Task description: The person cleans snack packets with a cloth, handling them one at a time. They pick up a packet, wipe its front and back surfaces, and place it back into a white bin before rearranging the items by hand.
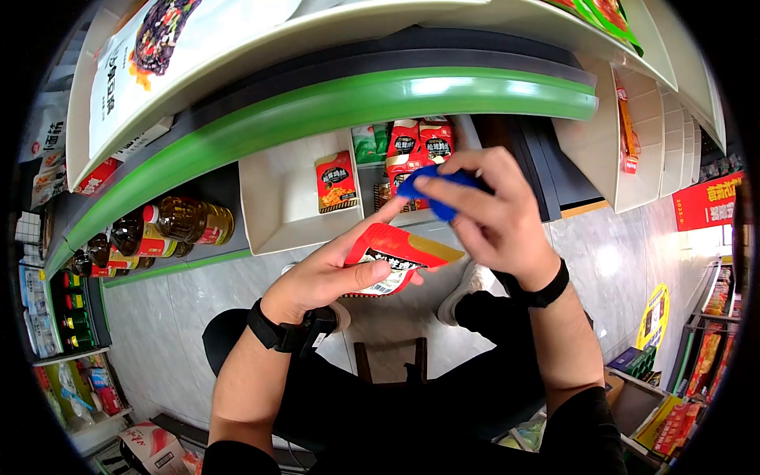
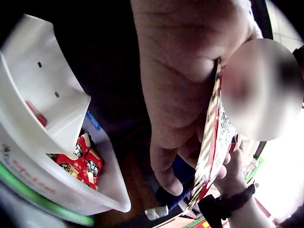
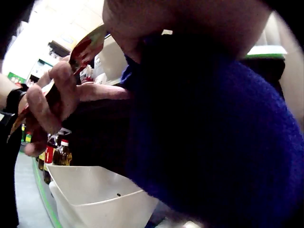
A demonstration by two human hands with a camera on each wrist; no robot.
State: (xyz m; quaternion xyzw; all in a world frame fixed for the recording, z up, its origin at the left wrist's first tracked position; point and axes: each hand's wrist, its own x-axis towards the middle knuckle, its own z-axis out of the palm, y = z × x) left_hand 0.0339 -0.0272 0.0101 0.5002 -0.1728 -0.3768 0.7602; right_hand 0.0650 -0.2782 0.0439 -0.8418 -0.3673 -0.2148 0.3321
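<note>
My left hand (image 1: 317,277) holds a red packet (image 1: 388,252) with a gold corner and black-and-white print, its thumb lying across the face. From the left wrist view the packet (image 2: 212,137) shows nearly edge-on, with a striped border. My right hand (image 1: 507,214) grips a blue cloth (image 1: 442,209) just above and beyond the packet. Filling much of the right wrist view, the cloth (image 3: 228,142) has a fuzzy surface. The left index finger stretches out to the edge of the cloth.
A white bin (image 1: 273,186) on the low shelf holds one red packet (image 1: 337,180). Beside it lie several red packets (image 1: 404,138) and green ones (image 1: 369,142). Oil bottles (image 1: 190,220) stand at left. A green-edged shelf (image 1: 332,99) overhangs the work; open bins (image 1: 594,134) jut out at right.
</note>
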